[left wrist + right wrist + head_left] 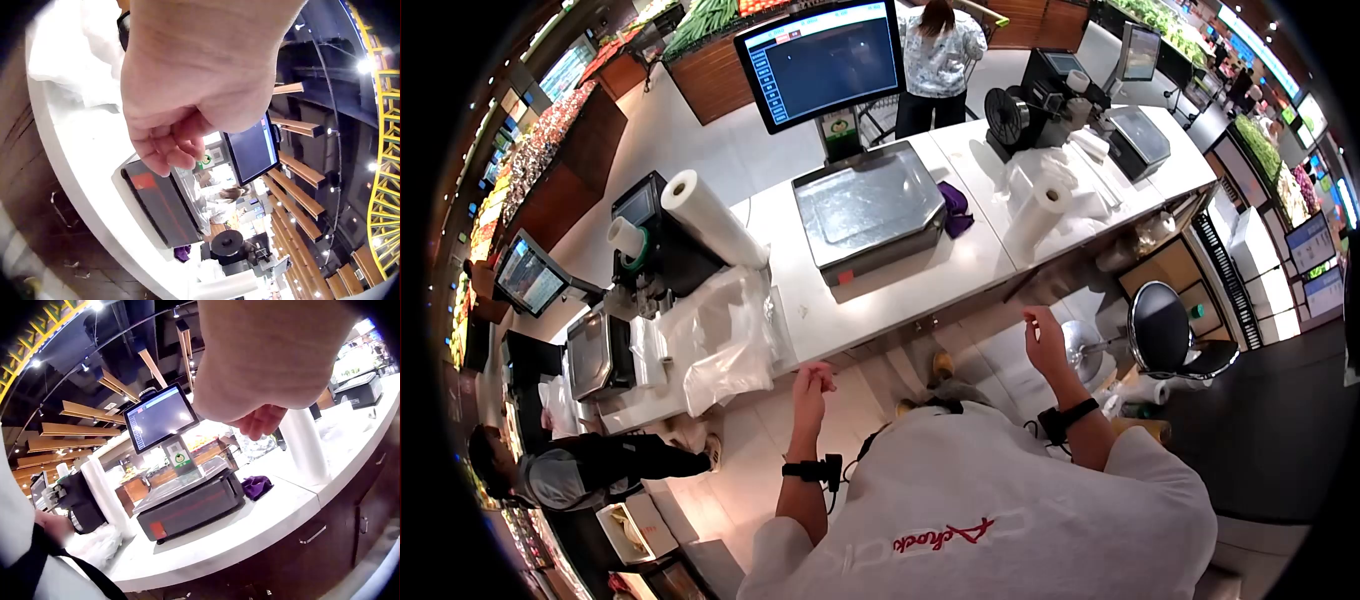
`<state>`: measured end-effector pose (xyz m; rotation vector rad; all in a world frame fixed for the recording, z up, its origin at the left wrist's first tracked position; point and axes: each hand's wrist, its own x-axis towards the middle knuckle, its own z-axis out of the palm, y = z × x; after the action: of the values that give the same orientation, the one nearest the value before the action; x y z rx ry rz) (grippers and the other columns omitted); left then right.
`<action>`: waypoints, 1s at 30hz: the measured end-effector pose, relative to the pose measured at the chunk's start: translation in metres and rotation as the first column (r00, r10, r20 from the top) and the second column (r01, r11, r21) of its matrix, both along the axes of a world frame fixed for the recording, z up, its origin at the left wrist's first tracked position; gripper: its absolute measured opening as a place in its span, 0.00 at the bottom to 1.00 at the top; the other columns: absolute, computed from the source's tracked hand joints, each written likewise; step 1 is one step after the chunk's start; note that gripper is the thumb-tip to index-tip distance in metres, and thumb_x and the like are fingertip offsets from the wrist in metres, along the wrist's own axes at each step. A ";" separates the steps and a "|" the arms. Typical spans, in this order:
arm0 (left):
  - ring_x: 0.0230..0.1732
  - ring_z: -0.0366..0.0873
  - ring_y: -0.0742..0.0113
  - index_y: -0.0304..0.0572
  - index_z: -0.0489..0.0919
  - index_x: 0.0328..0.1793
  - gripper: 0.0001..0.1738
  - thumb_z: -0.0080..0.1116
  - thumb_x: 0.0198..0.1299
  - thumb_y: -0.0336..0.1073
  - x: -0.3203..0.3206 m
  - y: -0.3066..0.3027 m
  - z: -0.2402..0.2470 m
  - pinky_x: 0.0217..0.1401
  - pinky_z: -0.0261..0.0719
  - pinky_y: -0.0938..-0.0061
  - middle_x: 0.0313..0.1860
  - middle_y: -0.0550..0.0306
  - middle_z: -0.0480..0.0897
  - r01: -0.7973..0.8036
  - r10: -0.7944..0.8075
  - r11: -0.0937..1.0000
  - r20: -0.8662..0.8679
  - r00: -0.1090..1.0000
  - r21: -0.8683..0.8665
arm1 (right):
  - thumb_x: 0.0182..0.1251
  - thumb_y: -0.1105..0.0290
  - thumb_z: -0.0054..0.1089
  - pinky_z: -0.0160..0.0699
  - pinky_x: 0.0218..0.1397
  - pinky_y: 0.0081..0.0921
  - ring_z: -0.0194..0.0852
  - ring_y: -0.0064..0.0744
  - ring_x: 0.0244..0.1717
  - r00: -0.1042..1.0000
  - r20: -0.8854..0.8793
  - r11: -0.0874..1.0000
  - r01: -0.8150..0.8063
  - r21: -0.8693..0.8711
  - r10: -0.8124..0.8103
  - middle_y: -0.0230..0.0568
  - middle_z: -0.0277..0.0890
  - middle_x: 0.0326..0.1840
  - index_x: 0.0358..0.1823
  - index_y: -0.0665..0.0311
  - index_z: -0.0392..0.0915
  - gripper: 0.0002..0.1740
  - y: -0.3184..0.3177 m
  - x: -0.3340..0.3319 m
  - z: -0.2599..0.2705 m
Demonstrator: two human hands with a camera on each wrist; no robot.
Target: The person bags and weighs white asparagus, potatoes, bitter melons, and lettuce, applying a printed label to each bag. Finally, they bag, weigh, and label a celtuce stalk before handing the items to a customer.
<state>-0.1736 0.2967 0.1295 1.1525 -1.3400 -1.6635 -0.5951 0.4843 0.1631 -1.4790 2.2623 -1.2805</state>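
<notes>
In the head view my left hand (pixel 812 382) hangs in front of the counter's near edge, beside a heap of clear plastic bags (pixel 725 345). My right hand (pixel 1045 338) is off the same edge, further right, below an upright bag roll (pixel 1040 212). Both hold nothing, their fingers loosely curled. Between and beyond them a scale with a metal plate (pixel 868 208) stands on the white counter (pixel 840 320), and a purple cloth (pixel 955 210) lies against its right side. The wrist views show the left hand (pixel 194 94) and right hand (pixel 262 394) touching nothing.
A monitor (pixel 825 62) rises behind the scale. Another bag roll (pixel 712 218) leans at left. A stool (pixel 1165 330) stands at right. One person (pixel 938 60) is across the counter, another (pixel 570 470) at lower left. Produce displays (pixel 550 160) line the background.
</notes>
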 end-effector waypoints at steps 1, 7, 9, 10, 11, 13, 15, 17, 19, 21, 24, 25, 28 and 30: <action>0.31 0.73 0.73 0.39 0.76 0.48 0.10 0.40 0.74 0.27 -0.001 0.001 -0.007 0.37 0.77 0.77 0.31 0.61 0.75 0.013 -0.013 1.000 0.019 1.000 0.004 | 0.63 0.83 0.54 0.77 0.49 0.36 0.78 0.49 0.47 1.000 -0.014 1.000 0.013 0.025 -0.013 0.49 0.76 0.46 0.50 0.65 0.76 0.15 0.006 -0.002 0.000; 0.34 0.78 0.71 0.36 0.77 0.50 0.08 0.46 0.71 0.27 -0.020 -0.001 -0.029 0.41 0.80 0.76 0.34 0.59 0.79 0.069 -0.071 0.997 0.056 0.996 0.046 | 0.62 0.81 0.56 0.76 0.55 0.38 0.76 0.49 0.50 0.998 -0.068 0.989 0.014 0.148 -0.004 0.50 0.76 0.47 0.55 0.66 0.75 0.18 0.016 -0.020 -0.008; 0.35 0.78 0.71 0.36 0.77 0.50 0.08 0.48 0.71 0.28 -0.031 -0.001 -0.029 0.42 0.80 0.75 0.35 0.58 0.79 0.100 -0.109 0.989 0.083 0.991 0.104 | 0.62 0.79 0.58 0.75 0.58 0.40 0.75 0.51 0.53 0.993 -0.109 0.977 -0.019 0.213 0.043 0.50 0.76 0.49 0.56 0.66 0.75 0.19 0.004 -0.040 -0.022; 0.35 0.79 0.70 0.36 0.77 0.50 0.08 0.48 0.72 0.29 -0.036 0.001 -0.030 0.43 0.80 0.75 0.35 0.58 0.80 0.127 -0.140 0.983 0.092 0.986 0.132 | 0.62 0.78 0.58 0.74 0.59 0.41 0.75 0.52 0.53 0.986 -0.138 0.976 -0.069 0.207 0.099 0.51 0.76 0.50 0.57 0.66 0.75 0.19 -0.006 -0.048 -0.031; 0.35 0.78 0.71 0.35 0.77 0.50 0.08 0.48 0.71 0.28 -0.039 0.004 -0.036 0.42 0.80 0.75 0.35 0.58 0.80 0.107 -0.120 0.984 0.086 0.989 0.143 | 0.62 0.78 0.59 0.74 0.59 0.42 0.74 0.53 0.54 0.975 -0.166 0.973 -0.114 0.201 0.149 0.51 0.76 0.51 0.57 0.66 0.75 0.20 -0.019 -0.059 -0.041; 0.34 0.78 0.71 0.34 0.77 0.50 0.08 0.48 0.71 0.28 -0.046 0.009 -0.050 0.40 0.81 0.75 0.34 0.57 0.80 0.081 -0.095 0.983 0.076 0.993 0.164 | 0.62 0.76 0.59 0.73 0.61 0.43 0.73 0.55 0.56 0.948 -0.207 0.959 -0.200 0.199 0.240 0.52 0.76 0.53 0.57 0.65 0.75 0.20 -0.050 -0.080 -0.056; 0.35 0.79 0.71 0.34 0.77 0.50 0.08 0.49 0.71 0.29 -0.051 0.019 -0.056 0.41 0.81 0.75 0.34 0.57 0.80 0.025 -0.051 0.981 0.130 0.990 0.195 | 0.62 0.75 0.60 0.72 0.62 0.44 0.72 0.56 0.58 0.916 -0.232 0.936 -0.282 0.212 0.328 0.53 0.75 0.55 0.58 0.65 0.74 0.21 -0.092 -0.097 -0.071; 0.35 0.79 0.70 0.33 0.78 0.49 0.08 0.50 0.72 0.29 -0.060 0.032 -0.053 0.41 0.81 0.74 0.33 0.57 0.81 -0.060 0.013 0.969 0.192 0.981 0.241 | 0.62 0.74 0.60 0.71 0.64 0.46 0.71 0.57 0.61 0.938 -0.136 0.908 -0.261 0.329 0.319 0.54 0.74 0.58 0.59 0.65 0.74 0.22 -0.142 -0.115 -0.086; 0.34 0.79 0.71 0.34 0.78 0.48 0.08 0.50 0.72 0.30 -0.064 0.047 -0.057 0.41 0.82 0.74 0.32 0.57 0.81 -0.145 0.073 0.949 0.250 0.965 0.281 | 0.61 0.71 0.61 0.69 0.67 0.46 0.69 0.57 0.63 0.913 -0.187 0.910 -0.305 0.281 0.364 0.55 0.73 0.60 0.60 0.65 0.73 0.23 -0.195 -0.144 -0.113; 0.32 0.79 0.70 0.34 0.78 0.48 0.08 0.50 0.72 0.31 -0.072 0.062 -0.061 0.40 0.82 0.74 0.31 0.57 0.81 -0.215 0.121 0.928 0.298 0.947 0.305 | 0.61 0.70 0.62 0.68 0.69 0.46 0.69 0.58 0.63 0.920 -0.270 0.946 -0.221 0.237 0.282 0.56 0.73 0.62 0.62 0.64 0.73 0.26 -0.252 -0.166 -0.140; 0.32 0.80 0.70 0.33 0.77 0.47 0.09 0.49 0.73 0.31 -0.080 0.087 -0.064 0.39 0.82 0.75 0.31 0.57 0.80 -0.302 0.183 0.895 0.348 0.920 0.328 | 0.60 0.68 0.65 0.67 0.71 0.46 0.67 0.57 0.67 0.918 -0.297 0.958 -0.211 0.192 0.262 0.57 0.70 0.66 0.66 0.62 0.72 0.31 -0.333 -0.189 -0.162; 0.32 0.80 0.70 0.33 0.77 0.47 0.09 0.49 0.73 0.31 -0.085 0.093 -0.058 0.39 0.82 0.75 0.31 0.56 0.80 -0.327 0.198 0.882 0.364 0.910 0.339 | 0.59 0.68 0.66 0.67 0.71 0.45 0.66 0.58 0.68 0.911 -0.303 0.956 -0.233 0.178 0.279 0.57 0.69 0.68 0.66 0.62 0.72 0.31 -0.358 -0.194 -0.164; 0.32 0.80 0.70 0.34 0.78 0.47 0.08 0.48 0.73 0.30 -0.099 0.110 -0.044 0.39 0.82 0.74 0.32 0.56 0.81 -0.395 0.224 0.835 0.420 0.880 0.382 | 0.59 0.68 0.68 0.66 0.73 0.44 0.65 0.58 0.70 0.909 -0.243 0.930 -0.284 0.232 0.339 0.58 0.67 0.71 0.67 0.61 0.72 0.33 -0.398 -0.204 -0.199; 0.33 0.80 0.69 0.35 0.78 0.46 0.08 0.48 0.73 0.30 -0.106 0.116 -0.034 0.40 0.84 0.73 0.32 0.56 0.81 -0.395 0.195 0.825 0.452 0.870 0.405 | 0.57 0.66 0.69 0.64 0.74 0.46 0.64 0.59 0.71 0.909 -0.244 0.932 -0.287 0.220 0.337 0.59 0.66 0.72 0.68 0.60 0.73 0.34 -0.401 -0.203 -0.220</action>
<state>-0.2797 0.4122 0.0952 1.9792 -0.8941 -1.6244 -0.7981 0.0836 -0.0566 -1.9552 2.1044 -0.7968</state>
